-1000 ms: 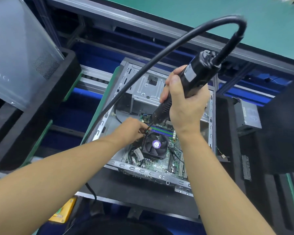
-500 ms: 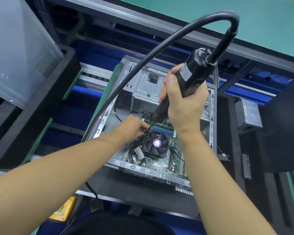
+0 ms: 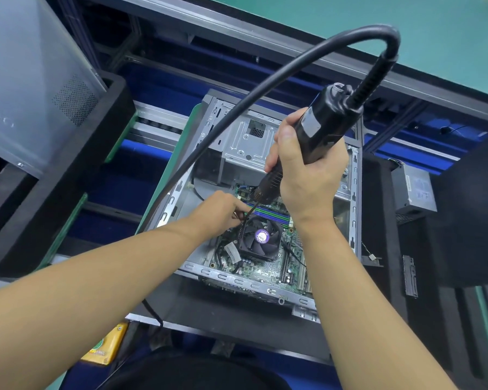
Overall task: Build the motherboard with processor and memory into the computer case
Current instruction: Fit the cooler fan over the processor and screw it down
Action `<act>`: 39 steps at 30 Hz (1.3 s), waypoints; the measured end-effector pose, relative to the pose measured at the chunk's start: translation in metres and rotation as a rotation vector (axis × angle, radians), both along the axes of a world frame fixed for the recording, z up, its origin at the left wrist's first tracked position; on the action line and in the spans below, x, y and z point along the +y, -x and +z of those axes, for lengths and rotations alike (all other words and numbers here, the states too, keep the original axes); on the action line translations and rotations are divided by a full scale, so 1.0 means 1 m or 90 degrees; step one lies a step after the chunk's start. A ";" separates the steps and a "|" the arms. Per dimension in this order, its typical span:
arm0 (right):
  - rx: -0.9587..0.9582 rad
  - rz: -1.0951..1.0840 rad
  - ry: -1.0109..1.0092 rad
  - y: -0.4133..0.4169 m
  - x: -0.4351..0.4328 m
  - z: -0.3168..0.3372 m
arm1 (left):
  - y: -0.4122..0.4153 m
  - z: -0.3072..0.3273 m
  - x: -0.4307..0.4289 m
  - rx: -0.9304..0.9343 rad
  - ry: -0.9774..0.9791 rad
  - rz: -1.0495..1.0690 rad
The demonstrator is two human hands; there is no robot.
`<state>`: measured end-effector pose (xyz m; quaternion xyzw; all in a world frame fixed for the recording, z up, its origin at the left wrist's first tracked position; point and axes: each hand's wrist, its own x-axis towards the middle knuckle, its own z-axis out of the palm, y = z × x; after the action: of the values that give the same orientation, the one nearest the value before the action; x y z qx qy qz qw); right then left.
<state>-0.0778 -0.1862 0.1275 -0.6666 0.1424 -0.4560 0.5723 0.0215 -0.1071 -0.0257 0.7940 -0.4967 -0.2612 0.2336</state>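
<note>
Below a green bench (image 3: 350, 21), the open computer case (image 3: 353, 209) lay with the motherboard (image 3: 265, 273) inside. The right hand (image 3: 310, 178), raised above it, gripped a tilted electric screwdriver (image 3: 321, 128). The left hand (image 3: 220, 209), arm outstretched, pinched its bit beside the cooler fan (image 3: 261, 237).

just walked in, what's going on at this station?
A person appears to be screwing the motherboard down in the open case. The right hand grips a corded electric screwdriver, tilted down into the case. The left hand pinches the bit near its tip, beside a corner of the fan. The board already lies in the case with the fan on it. Any screw is hidden by the fingers.
</note>
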 end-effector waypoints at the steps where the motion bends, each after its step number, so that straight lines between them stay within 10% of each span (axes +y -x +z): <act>1: 0.000 -0.001 0.000 0.000 0.000 0.000 | 0.000 0.000 0.000 0.007 0.001 0.000; 39: 0.053 0.013 0.019 -0.013 0.010 -0.017 | 0.017 0.027 0.011 -0.128 0.013 0.086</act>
<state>-0.0652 -0.1762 0.1108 -0.6948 0.1529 -0.4241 0.5603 0.0043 -0.0957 0.0018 0.8456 -0.4653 -0.1588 0.2079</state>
